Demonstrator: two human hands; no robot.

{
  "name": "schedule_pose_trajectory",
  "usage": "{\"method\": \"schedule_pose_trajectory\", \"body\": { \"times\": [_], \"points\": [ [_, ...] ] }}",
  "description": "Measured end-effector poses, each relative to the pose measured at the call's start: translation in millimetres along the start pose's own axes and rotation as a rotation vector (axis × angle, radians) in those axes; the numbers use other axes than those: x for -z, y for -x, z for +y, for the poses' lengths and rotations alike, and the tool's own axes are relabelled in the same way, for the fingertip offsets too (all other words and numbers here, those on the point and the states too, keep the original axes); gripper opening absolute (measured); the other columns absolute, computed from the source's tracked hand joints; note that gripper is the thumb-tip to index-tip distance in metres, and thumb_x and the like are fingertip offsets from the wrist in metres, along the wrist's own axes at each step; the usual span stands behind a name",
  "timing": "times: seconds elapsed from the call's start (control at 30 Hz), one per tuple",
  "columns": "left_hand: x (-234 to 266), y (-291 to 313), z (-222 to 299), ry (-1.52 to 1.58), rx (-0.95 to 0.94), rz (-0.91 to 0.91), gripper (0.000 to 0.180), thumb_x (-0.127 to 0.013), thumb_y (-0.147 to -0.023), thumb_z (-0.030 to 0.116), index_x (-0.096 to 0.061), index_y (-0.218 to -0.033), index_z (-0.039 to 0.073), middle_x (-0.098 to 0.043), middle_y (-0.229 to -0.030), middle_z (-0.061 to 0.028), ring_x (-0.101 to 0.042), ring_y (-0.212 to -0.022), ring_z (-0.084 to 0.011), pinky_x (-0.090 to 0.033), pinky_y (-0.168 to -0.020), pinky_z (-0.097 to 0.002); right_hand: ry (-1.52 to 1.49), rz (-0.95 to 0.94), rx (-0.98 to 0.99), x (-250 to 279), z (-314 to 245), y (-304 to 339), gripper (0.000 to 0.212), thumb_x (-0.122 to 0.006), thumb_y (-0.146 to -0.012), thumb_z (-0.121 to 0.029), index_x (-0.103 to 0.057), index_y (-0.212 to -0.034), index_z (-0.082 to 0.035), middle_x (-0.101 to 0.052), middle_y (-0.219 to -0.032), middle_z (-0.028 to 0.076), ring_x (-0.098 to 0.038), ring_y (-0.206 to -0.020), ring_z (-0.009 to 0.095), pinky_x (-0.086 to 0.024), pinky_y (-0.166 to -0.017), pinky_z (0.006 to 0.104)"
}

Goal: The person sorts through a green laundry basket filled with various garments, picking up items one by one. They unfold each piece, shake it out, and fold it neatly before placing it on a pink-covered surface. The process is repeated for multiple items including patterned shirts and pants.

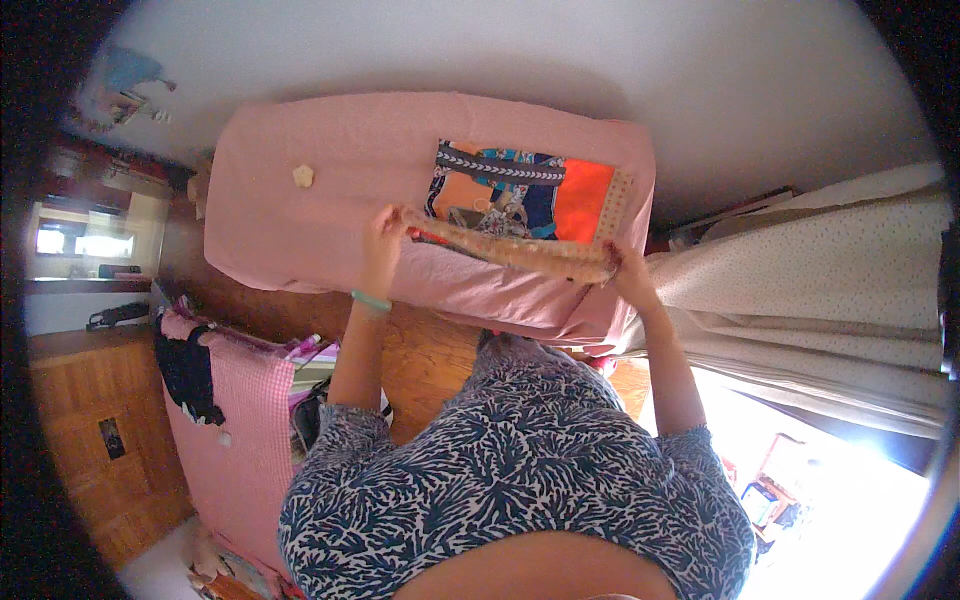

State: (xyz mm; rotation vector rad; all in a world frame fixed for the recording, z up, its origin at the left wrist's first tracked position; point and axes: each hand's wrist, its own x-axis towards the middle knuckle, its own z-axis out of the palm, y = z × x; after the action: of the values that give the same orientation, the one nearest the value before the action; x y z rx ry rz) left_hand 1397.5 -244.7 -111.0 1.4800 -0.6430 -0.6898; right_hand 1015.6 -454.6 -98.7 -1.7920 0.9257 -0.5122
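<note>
A tan, mottled strip of cloth (pixel 510 254) is stretched between my two hands along the near side of a patchwork piece (pixel 580 195). My left hand (pixel 388 228) pinches its left end, and my right hand (pixel 622 275) grips the right end. The patchwork lies flat, with orange, navy, peach and patterned patches, a dark band with pale arrow marks and a tan dotted border at its right. I cannot tell whether the strip is joined to that border. Beneath everything is a pink cloth-covered table (pixel 270 225).
A small pale yellow lump (pixel 303 176) sits on the table's left part. At the lower left stands a pink checked cloth (pixel 235 400) draped over furniture, with a black garment (pixel 188 370) on it. A pale curtain (pixel 810 280) hangs at right beside a bright opening.
</note>
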Motion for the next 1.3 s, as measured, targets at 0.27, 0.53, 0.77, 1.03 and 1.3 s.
{"method": "schedule_pose_trajectory", "body": {
  "times": [0.27, 0.53, 0.77, 1.03, 1.3],
  "points": [
    [-69, -102, 15, -0.488, -0.222, 0.163, 0.028, -0.061, -0.085, 0.008, -0.058, -0.112, 0.000, -0.066, -0.096, -0.0136, -0.065, -0.081, -0.0247, -0.051, -0.074, -0.0340, 0.858, 0.256, -0.097, 17, -50, -89, 0.051, -0.065, -0.073, -0.009, -0.050, -0.120, 0.000, -0.060, -0.110, 0.017, -0.056, -0.106, 0.034, -0.045, -0.090, 0.0423],
    [-139, -29, 15, -0.918, -0.669, -0.164, 0.031, -0.060, -0.077, 0.002, -0.062, -0.108, 0.006, -0.058, -0.110, -0.0147, -0.053, -0.105, -0.0344, -0.042, -0.091, -0.0449, 1.068, 0.267, 0.293, 3, -24, -114, 0.054, -0.066, -0.078, -0.016, -0.045, -0.126, -0.002, -0.048, -0.127, 0.018, -0.043, -0.120, 0.036, -0.039, -0.098, 0.0449],
    [-208, -5, -8, -0.796, -0.723, -0.248, 0.042, -0.060, -0.074, 0.002, -0.061, -0.115, 0.008, -0.053, -0.122, -0.0121, -0.047, -0.115, -0.0324, -0.036, -0.098, -0.0446, 0.869, 0.061, 0.130, 10, -12, -129, 0.049, -0.065, -0.076, -0.013, -0.052, -0.122, -0.004, -0.059, -0.112, 0.020, -0.054, -0.107, 0.038, -0.043, -0.093, 0.0442],
    [-198, -13, -13, -0.367, -0.545, -0.278, 0.042, -0.061, -0.084, 0.018, -0.053, -0.124, 0.005, -0.050, -0.128, -0.0145, -0.047, -0.119, -0.0244, -0.038, -0.098, -0.0397, 0.000, -0.255, -0.417, -6, -72, -156, 0.035, -0.061, -0.083, -0.017, -0.058, -0.111, 0.002, -0.063, -0.105, 0.018, -0.063, -0.086, 0.026, -0.054, -0.072, 0.0377],
    [-135, -17, -22, 1.149, 0.161, -0.149, 0.067, -0.042, -0.091, 0.060, -0.048, -0.129, 0.005, -0.056, -0.126, -0.0089, -0.052, -0.118, -0.0252, -0.040, -0.101, -0.0426, -0.508, -0.667, -0.381, -117, -127, -194, 0.035, -0.057, -0.090, -0.021, -0.053, -0.116, 0.002, -0.062, -0.103, 0.014, -0.065, -0.082, 0.023, -0.058, -0.070, 0.0317]
  ]
}}
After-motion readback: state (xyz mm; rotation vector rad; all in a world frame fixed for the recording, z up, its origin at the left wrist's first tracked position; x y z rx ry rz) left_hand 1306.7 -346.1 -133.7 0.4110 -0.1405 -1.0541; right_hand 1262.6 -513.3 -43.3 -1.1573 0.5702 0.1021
